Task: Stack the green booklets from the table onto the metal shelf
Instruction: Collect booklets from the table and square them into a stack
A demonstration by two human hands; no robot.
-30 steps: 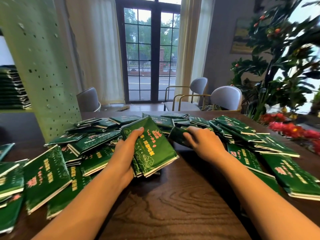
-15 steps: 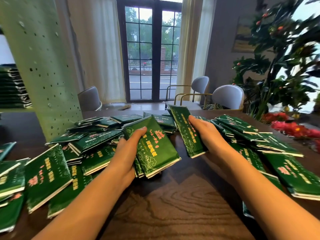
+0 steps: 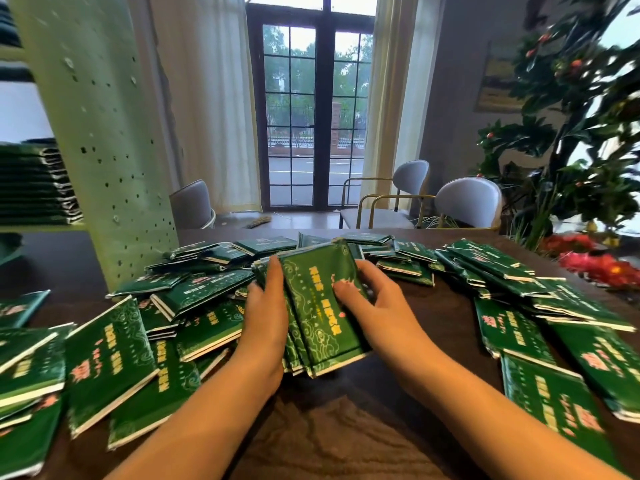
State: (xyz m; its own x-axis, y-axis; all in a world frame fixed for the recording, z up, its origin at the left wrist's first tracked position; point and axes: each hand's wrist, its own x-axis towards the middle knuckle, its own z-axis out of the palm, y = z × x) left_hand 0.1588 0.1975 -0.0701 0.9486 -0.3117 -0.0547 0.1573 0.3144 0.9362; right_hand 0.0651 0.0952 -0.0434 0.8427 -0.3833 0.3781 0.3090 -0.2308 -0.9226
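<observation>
A small stack of green booklets (image 3: 320, 313) with gold and red print is held tilted over the dark wooden table (image 3: 332, 438). My left hand (image 3: 266, 317) grips its left edge, thumb on top. My right hand (image 3: 377, 306) holds the right side, thumb pressed on the top cover. Many more green booklets lie scattered on the left (image 3: 114, 358), at the back (image 3: 263, 245) and on the right (image 3: 540, 327). The pale green perforated metal shelf post (image 3: 100, 133) stands at the left, with a pile of stacked booklets (image 3: 34, 185) on the shelf behind it.
Grey chairs (image 3: 467, 202) stand behind the table's far edge before a dark-framed glass door. A leafy plant (image 3: 571, 133) and red flowers (image 3: 595, 261) crowd the right side. Bare table wood shows between my forearms.
My right hand lifted a booklet from the back pile and brought it left onto the stack in my left hand. Both hands now hold the stack together. The camera has dipped slightly.
</observation>
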